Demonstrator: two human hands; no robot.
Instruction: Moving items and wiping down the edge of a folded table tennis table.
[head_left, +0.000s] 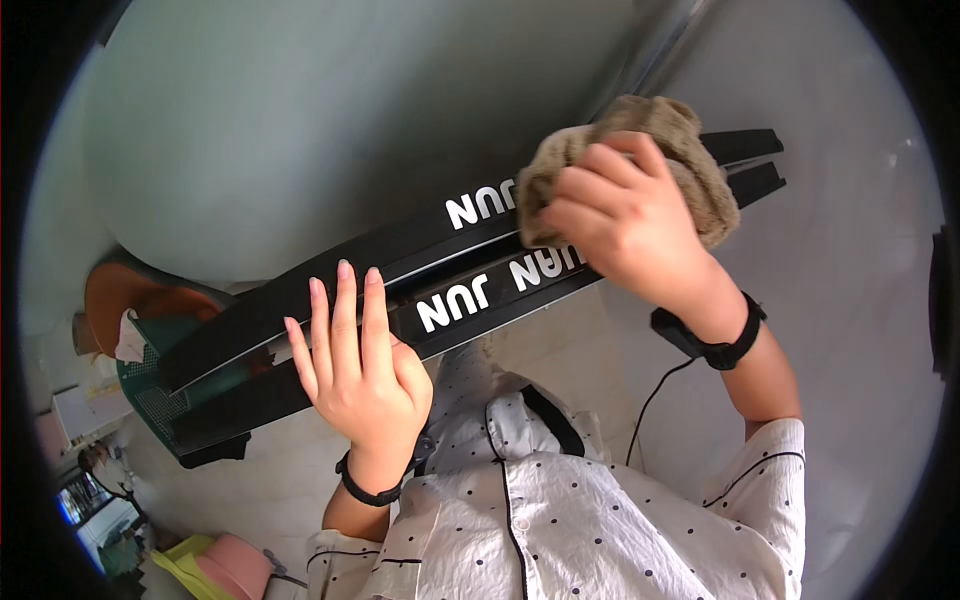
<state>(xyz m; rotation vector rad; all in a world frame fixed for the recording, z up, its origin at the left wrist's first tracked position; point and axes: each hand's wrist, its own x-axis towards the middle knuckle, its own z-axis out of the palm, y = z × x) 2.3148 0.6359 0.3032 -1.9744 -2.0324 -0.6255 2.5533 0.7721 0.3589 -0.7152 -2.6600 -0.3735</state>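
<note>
Two long black panels (292, 281) (247, 401) lie side by side at a slant before me, with a narrow gap between them. Both bear large white letters. My left hand (367, 367) lies palm down on the nearer panel, fingers spread, its fingertips reaching over the gap. Bunched under my right hand (626, 217) is a brown plush cloth (697, 180), which covers part of both panels and some of their lettering. The fingers of my right hand are curled into the cloth. The panels' right ends show beyond it.
Under the panels' left ends stands a green perforated plastic piece (146, 409), beside a brown curved seat (124, 300). A pink tub (236, 566) and a yellow one (180, 559) sit at the lower left. A black cable (651, 401) hangs from my right wristband. A pale wall (840, 300) rises at right.
</note>
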